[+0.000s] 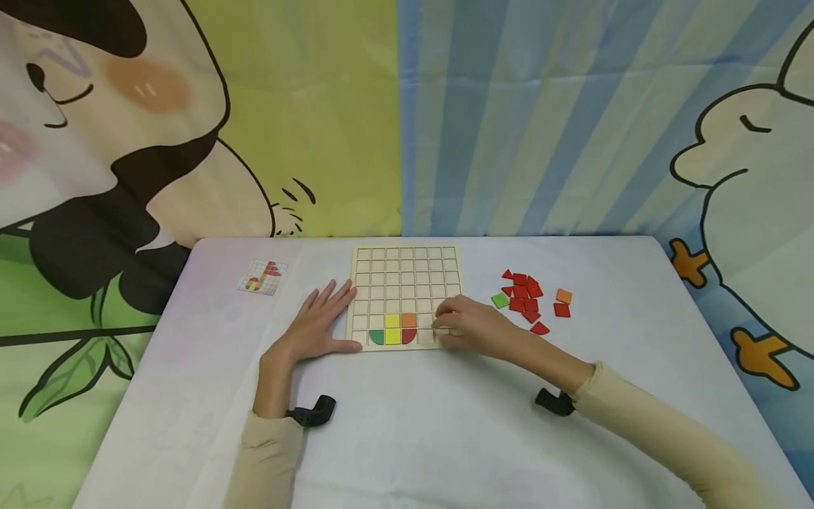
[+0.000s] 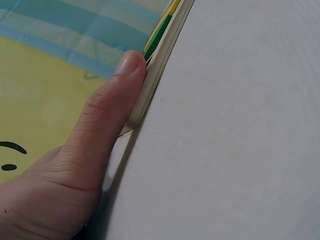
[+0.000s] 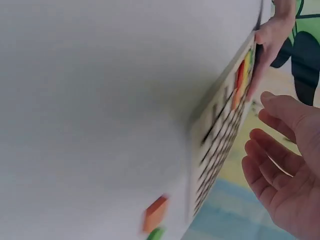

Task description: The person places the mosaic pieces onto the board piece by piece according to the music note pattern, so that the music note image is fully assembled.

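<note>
A pale wooden grid board (image 1: 407,270) lies on the table. In its lower rows sit two yellow squares (image 1: 392,321), an orange square (image 1: 408,320), a green rounded piece (image 1: 377,337) and a red rounded piece (image 1: 409,336). With fingers spread, my left hand (image 1: 316,325) touches the board's left edge; its thumb (image 2: 107,110) lies at the near corner in the left wrist view. Over the board's lower right part is my right hand (image 1: 477,326). In the right wrist view its fingers (image 3: 270,150) are loosely bent, apart from the thumb, with nothing visible between them.
Right of the board lie several red pieces (image 1: 518,291), a green square (image 1: 500,300), an orange square (image 1: 564,296) and a separate red square (image 1: 562,309). A small pattern card (image 1: 263,276) lies at the back left of the white table (image 1: 407,424). A printed curtain hangs behind.
</note>
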`<act>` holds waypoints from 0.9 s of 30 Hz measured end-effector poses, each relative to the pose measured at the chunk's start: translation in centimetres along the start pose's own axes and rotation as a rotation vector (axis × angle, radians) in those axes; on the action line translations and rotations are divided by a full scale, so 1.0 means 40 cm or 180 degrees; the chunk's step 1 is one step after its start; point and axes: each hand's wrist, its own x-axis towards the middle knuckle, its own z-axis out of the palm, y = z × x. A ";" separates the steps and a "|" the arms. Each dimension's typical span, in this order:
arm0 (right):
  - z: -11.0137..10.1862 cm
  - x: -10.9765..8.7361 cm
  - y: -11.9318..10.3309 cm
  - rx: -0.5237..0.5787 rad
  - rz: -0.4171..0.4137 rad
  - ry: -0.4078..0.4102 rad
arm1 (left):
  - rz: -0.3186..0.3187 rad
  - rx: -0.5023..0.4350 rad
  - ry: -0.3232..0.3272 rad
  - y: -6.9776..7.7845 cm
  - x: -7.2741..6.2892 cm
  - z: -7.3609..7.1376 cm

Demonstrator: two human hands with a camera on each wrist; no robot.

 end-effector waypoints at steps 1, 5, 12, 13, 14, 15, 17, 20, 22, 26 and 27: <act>-0.003 -0.025 0.012 0.0031 0.0083 0.0039 | -0.0002 0.0003 0.0001 0.000 0.000 0.000; -0.010 -0.106 0.069 0.0030 0.0389 0.0230 | 0.0039 0.0018 0.0022 -0.003 0.002 -0.002; -0.007 -0.167 0.141 -0.0022 0.0795 0.0135 | 0.0030 -0.0014 0.0015 -0.008 0.001 0.002; -0.005 -0.170 0.146 -0.0019 0.0810 0.0110 | 0.0030 -0.0019 0.0016 -0.009 0.001 0.003; -0.004 -0.171 0.150 -0.0008 0.0813 0.0106 | 0.0027 -0.0029 0.0014 -0.010 0.000 0.004; -0.002 -0.172 0.153 0.0011 0.0822 0.0103 | 0.0026 -0.0026 0.0016 -0.010 0.000 0.005; 0.003 -0.169 0.159 0.0069 0.0839 0.0114 | 0.0027 -0.0028 0.0017 -0.010 -0.001 0.005; 0.009 -0.163 0.166 0.0227 0.0861 0.0185 | 0.0028 -0.0014 0.0008 -0.008 -0.002 0.004; 0.011 -0.156 0.171 0.0296 0.0834 0.0214 | 0.0023 -0.0009 0.0009 -0.006 -0.003 0.001; 0.005 -0.142 0.179 0.0267 0.0699 0.0228 | 0.0030 -0.0018 0.0009 -0.005 -0.006 -0.001; 0.001 -0.134 0.177 0.0274 0.0636 0.0249 | 0.0028 -0.0009 0.0001 -0.005 -0.007 -0.001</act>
